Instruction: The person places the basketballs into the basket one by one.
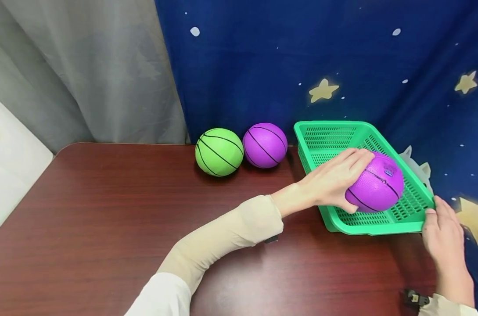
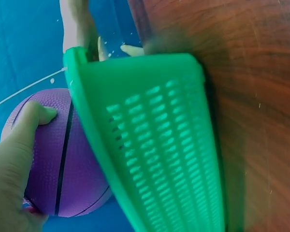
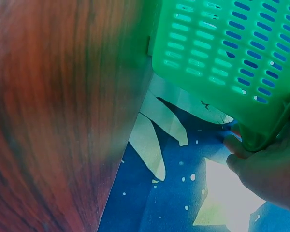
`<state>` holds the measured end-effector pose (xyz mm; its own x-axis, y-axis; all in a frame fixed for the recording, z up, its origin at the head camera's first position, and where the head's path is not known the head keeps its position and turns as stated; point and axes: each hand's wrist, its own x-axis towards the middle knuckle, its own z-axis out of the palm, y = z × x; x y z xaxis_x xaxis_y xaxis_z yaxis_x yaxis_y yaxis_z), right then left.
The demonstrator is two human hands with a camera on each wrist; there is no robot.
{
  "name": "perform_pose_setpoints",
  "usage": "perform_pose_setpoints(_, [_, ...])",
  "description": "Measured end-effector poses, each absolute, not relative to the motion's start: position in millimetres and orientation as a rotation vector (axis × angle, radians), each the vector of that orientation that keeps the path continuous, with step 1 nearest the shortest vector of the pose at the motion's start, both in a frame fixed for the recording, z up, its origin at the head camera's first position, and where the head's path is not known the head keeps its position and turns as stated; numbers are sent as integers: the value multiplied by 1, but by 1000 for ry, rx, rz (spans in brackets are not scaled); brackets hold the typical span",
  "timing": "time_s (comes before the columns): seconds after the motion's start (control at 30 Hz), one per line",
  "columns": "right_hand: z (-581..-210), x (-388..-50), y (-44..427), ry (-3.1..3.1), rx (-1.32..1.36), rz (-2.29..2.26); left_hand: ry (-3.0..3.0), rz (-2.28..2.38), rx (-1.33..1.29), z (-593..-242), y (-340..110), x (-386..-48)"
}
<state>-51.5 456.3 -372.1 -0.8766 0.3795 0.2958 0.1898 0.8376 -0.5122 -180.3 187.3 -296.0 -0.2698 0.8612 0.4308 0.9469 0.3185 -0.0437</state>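
My left hand (image 1: pixel 335 177) grips a purple ball (image 1: pixel 377 182) with black lines, thumb and fingers spread round its side. In the head view that ball is over the green plastic basket (image 1: pixel 375 229); the left wrist view shows the purple ball (image 2: pixel 63 159) by the rim, with the thumb on it. At the basket's near right corner, my right hand (image 1: pixel 444 232) holds the rim. From the right wrist view, the fingers of the right hand (image 3: pixel 266 169) curl round the corner of the basket (image 3: pixel 208 63).
A green ball (image 1: pixel 219 152) and another purple ball (image 1: pixel 265 145) sit side by side at the table's back edge, left of the basket. The brown table (image 1: pixel 104 219) ends against a blue star-patterned curtain (image 1: pixel 254 57) and a grey curtain (image 1: pixel 104 70).
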Motion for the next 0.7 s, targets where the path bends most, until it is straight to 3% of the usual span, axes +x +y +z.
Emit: perform_pose_setpoints(0.7, [-371, -52, 454, -2658, -510, 631, -2550, -336, -1675, -332, 221, -181])
